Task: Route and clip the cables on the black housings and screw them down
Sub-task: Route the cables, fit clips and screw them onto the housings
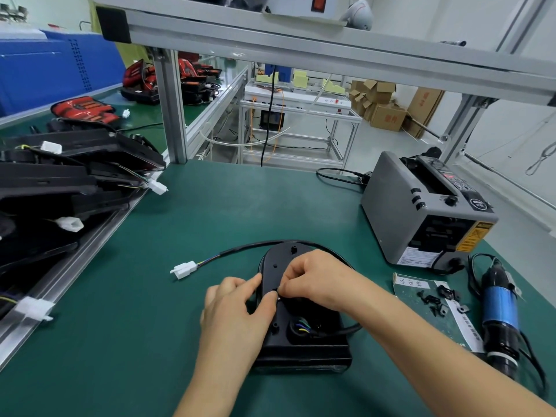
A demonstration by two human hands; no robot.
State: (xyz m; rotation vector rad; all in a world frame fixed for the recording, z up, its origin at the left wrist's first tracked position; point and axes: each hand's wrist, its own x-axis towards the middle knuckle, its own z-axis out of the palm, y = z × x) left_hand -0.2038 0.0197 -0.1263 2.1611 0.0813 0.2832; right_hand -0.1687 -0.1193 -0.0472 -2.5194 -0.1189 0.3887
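Bench: I see a green mat with the work lying near its near edge, about midway along.
Tape dispenser: grey, by the right edge. It carries a yellow warning label and a white sticker, and I can read neither.
Spare housings: a black stack along the left edge, with white plugs on loose wires.
Black housing: it lies flat with its long axis running from the near edge toward the far edge. Its rounded end is away from me and its squared end toward me.
Left hand: the thumb is on the housing's left rim and the curled forefinger tip presses on top, holding it.
Right hand: the fingers are curled tight and pinch a small part on the housing, touching the left forefinger. I cannot tell what the part is.
Electric screwdriver: blue and black, lying near the right edge.
Cable: it leaves the housing's near right side, loops round the rounded end, then runs left.
White connector: on the cable's end, pointing left, on the mat.
Paper strip: Chinese characters that I cannot read surely.
Black clips: scattered just beside the strip.
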